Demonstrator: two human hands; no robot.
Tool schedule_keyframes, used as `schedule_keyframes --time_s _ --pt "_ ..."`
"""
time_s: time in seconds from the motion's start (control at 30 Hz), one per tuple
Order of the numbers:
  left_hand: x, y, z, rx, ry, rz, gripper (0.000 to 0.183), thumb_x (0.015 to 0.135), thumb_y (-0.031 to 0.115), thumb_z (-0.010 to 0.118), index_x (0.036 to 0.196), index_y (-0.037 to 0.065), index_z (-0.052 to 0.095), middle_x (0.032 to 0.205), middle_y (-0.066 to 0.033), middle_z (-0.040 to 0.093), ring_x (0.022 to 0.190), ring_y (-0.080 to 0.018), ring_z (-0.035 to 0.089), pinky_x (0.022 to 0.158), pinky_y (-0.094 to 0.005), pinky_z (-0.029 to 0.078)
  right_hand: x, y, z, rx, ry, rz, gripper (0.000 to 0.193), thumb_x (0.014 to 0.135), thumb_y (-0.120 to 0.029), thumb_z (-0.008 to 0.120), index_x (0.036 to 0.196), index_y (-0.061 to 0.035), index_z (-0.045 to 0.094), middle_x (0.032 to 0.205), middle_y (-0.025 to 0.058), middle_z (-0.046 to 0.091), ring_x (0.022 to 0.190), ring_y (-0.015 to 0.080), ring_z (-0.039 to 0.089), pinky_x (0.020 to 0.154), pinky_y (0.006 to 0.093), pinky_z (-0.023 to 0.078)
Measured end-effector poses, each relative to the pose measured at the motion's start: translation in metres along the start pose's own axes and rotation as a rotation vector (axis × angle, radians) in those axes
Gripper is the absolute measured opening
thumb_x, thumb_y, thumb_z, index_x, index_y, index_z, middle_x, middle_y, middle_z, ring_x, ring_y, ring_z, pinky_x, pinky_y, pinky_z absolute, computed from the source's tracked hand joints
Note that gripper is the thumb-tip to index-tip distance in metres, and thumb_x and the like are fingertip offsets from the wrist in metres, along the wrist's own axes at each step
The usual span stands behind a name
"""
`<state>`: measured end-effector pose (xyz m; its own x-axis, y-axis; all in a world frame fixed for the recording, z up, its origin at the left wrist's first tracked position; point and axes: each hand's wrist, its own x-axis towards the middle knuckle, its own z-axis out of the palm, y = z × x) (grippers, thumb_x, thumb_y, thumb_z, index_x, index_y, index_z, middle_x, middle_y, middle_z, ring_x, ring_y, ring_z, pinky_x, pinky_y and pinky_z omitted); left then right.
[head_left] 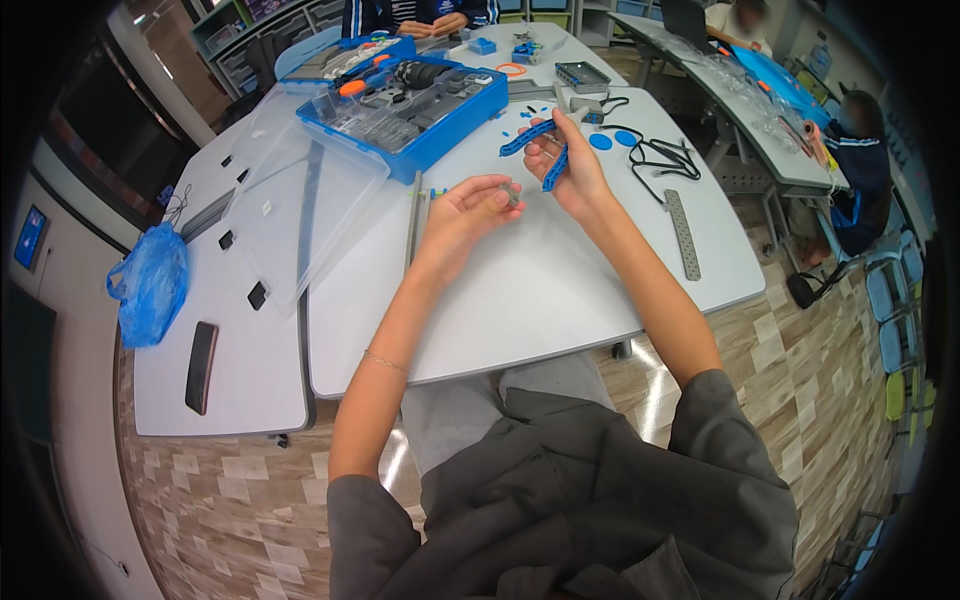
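Observation:
My left hand is closed, pinching a small grey building piece between thumb and fingertips above the white table. Just to its right and a little farther off, my right hand grips a blue building-beam assembly. Two blue arms of it stick out, one to the left and one down along the palm, with a grey part near the fingertips. The grey piece and the assembly are apart. Beyond my right hand lie small blue pieces and blue discs.
A blue parts box stands far left of my hands, with a clear lid beside it. Black cables and a long grey perforated beam lie right. A phone and blue plastic bag rest left. Other people sit beyond.

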<state>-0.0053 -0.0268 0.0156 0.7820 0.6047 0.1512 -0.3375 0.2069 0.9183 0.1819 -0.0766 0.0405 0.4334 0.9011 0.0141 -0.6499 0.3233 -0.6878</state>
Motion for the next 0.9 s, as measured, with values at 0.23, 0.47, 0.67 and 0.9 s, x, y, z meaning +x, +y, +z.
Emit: schedule_keyframes --time_s 0.23,0.47,0.67,0.9 --pt "-0.001 0.000 0.000 0.089 0.081 0.093 0.039 0.088 0.007 0.072 0.123 -0.002 0.056 0.120 -0.0141 0.064 0.109 -0.0224 0.063 0.098 -0.0326 0.052 -0.008 0.010 0.010 -0.194 0.013 -0.117 0.050 0.102 -0.050 0.042 0.122 -0.0090 0.062 0.093 0.0045 0.059 0.071 0.0135 0.055 0.065 0.0287 0.049" --pt "0.006 0.004 -0.005 0.352 0.307 0.399 0.035 0.084 -0.002 0.071 0.116 0.000 0.059 0.115 -0.0099 0.066 0.111 -0.0162 0.060 0.090 -0.0292 0.052 -0.010 -0.009 0.011 -0.936 0.010 -0.556 0.047 0.102 -0.045 0.045 0.111 -0.0059 0.068 0.068 -0.0010 0.054 0.056 0.0056 0.046 0.049 0.0220 0.035" --pt "0.004 0.008 -0.006 0.475 0.415 0.454 0.034 0.084 -0.001 0.072 0.116 0.000 0.059 0.113 -0.0107 0.067 0.100 -0.0174 0.067 0.088 -0.0289 0.053 -0.011 -0.006 0.015 -0.580 -0.107 -0.541 0.038 0.095 -0.036 0.065 0.109 -0.0007 0.064 0.085 0.0073 0.065 0.075 0.0175 0.069 0.064 0.0249 0.054" --pt "0.005 0.011 -0.010 0.359 0.394 0.373 0.030 0.089 0.004 0.070 0.117 -0.001 0.064 0.116 -0.0123 0.066 0.102 -0.0182 0.067 0.088 -0.0286 0.053 -0.011 -0.016 0.012 -0.405 -0.127 -0.190 0.058 0.090 -0.017 0.069 0.139 0.0000 0.044 0.107 0.0134 0.064 0.098 0.0268 0.070 0.087 0.0330 0.059"
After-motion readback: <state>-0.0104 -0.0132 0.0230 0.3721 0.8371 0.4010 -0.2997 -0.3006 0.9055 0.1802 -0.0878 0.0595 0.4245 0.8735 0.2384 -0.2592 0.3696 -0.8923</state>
